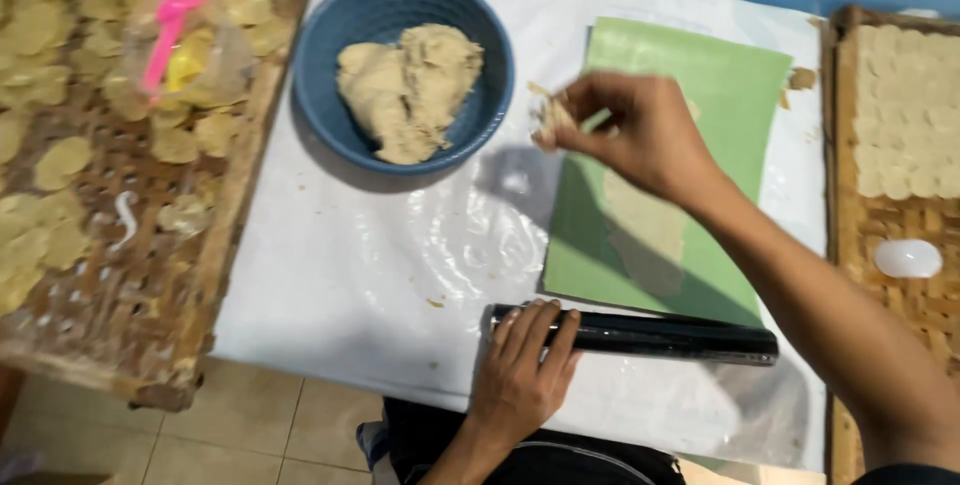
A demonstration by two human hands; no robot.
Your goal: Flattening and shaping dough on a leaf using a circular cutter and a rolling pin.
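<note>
My left hand [525, 365] rests flat on the left end of a black rolling pin [660, 335] that lies near the table's front edge. My right hand [630, 130] reaches left over a green mat [730, 85] and pinches a small piece of beige dough [552, 115] between its fingers. A thin patch of rolled dough [645, 230] lies on the mat under my right forearm. Left of that hand stands a blue bowl [330, 55] with a large lump of dough [408, 87] in it.
A white plastic sheet [380, 265] covers the table. A woven tray [110, 275] at the left carries several dough discs and a clear bag with a pink scoop [178, 10]. Another woven tray [900, 215] at the right holds rows of discs and a white oval object [907, 258].
</note>
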